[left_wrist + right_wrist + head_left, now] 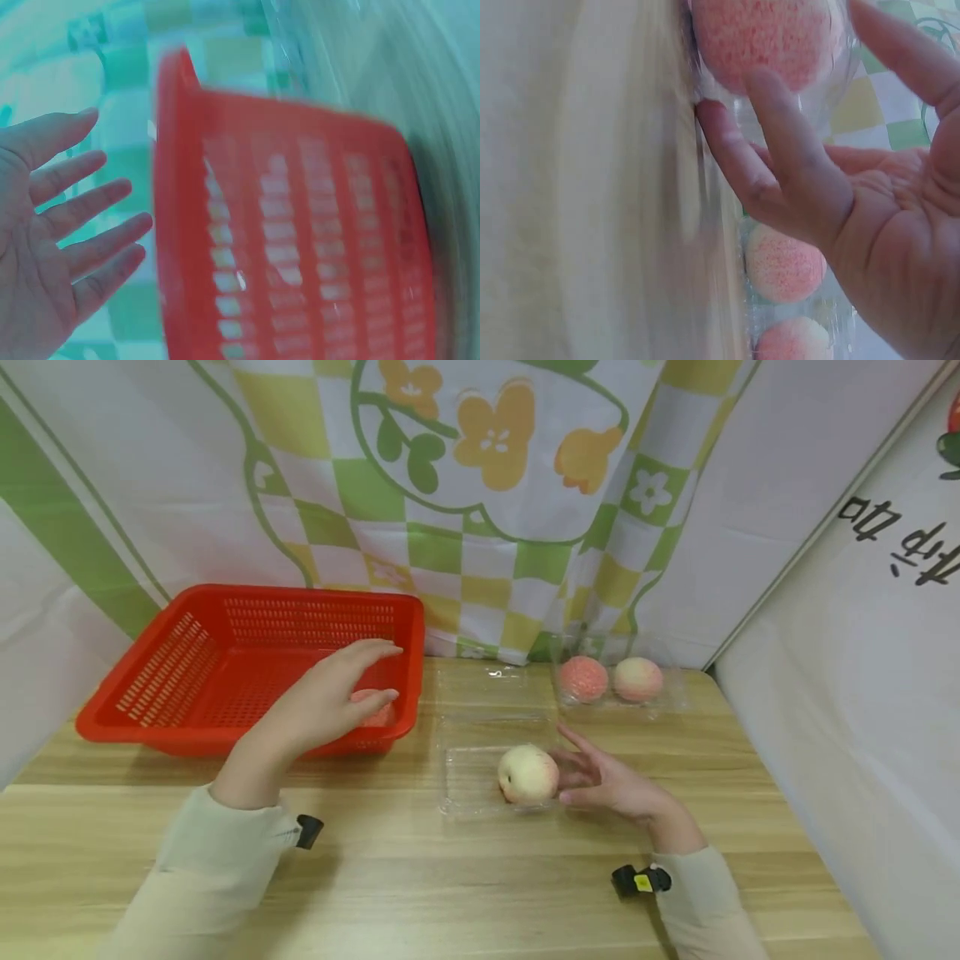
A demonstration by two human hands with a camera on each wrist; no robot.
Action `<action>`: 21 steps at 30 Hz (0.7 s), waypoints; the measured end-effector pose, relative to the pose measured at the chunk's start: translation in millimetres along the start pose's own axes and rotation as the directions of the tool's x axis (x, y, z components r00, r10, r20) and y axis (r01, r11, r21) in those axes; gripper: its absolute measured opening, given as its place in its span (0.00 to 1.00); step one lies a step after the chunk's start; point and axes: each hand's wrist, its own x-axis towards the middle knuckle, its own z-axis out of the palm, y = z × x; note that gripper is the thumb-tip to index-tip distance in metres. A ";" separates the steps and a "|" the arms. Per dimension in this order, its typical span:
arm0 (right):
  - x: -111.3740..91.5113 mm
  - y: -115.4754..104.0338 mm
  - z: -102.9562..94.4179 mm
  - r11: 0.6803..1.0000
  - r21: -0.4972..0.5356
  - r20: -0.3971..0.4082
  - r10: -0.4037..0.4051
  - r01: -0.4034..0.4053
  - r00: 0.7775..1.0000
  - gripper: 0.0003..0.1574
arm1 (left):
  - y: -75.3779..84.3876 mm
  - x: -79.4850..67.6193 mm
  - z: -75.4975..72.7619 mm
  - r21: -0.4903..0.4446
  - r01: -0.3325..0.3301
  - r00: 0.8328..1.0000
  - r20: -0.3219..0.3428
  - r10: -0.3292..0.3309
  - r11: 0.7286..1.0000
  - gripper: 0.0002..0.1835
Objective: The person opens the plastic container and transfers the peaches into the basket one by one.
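Wooden surface (390,877), backed by a checked green-and-yellow cloth (480,527).

Red basket (247,664), back left on the surface: perforated plastic, stiff walls. One pinkish peach (375,710) sits inside near the front right corner, mostly hidden by the left hand.

Clear tray (480,768), centre: thin see-through plastic, likely flimsy and quick to slide if pushed. Second clear tray (622,689) behind it to the right holds two peaches (583,678), side by side.

Left hand (330,697): hovers over the basket's front right corner, above the peach in there. Fingers straight and spread in the left wrist view, holding nothing.

Right hand (600,777): just right of the centre tray, palm facing the near peach (528,773). Fingers relaxed and extended; fingertips (727,142) are at the fruit's side, but no curl round it. Not a grip. Contact vs. tiny gap: can't tell for sure.

Near peach: in the right end of the centre tray, upright, pale with a pink blush.

Handling judgement:
- light, round, will roll if nudged sideways
- skin looks matte or fuzzy, so not slippery
- can't tell real from foam replica; treat as soft and bruisable
- take hold around the widest part, thumb opposite fingers, light squeeze
- lift straight up so the tray stays put

Black wrist straps (639,880) on both sleeves.
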 end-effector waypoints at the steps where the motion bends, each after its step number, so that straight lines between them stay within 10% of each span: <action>1: -0.9 0.2 0.3 1.000 0.009 -0.004 -0.001 0.001 1.000 0.66 | 6.3 -0.9 3.1 0.004 -0.037 0.999 -0.017 0.037 0.999 0.31; 5: -3.0 1.1 2.2 0.999 0.036 -0.017 -0.009 0.010 1.000 0.65 | 29.1 -2.0 22.0 0.032 -0.181 0.981 -0.069 0.183 0.983 0.28; 9: -4.1 2.4 3.7 0.998 0.058 -0.033 -0.005 0.007 0.999 0.64 | 43.4 7.3 49.5 0.020 -0.289 0.957 0.016 0.289 0.957 0.26; 21: -4.3 7.1 3.0 0.996 0.092 -0.025 -0.001 0.004 1.000 0.63 | 65.5 44.6 102.6 -0.071 -0.328 0.904 0.266 0.335 0.942 0.32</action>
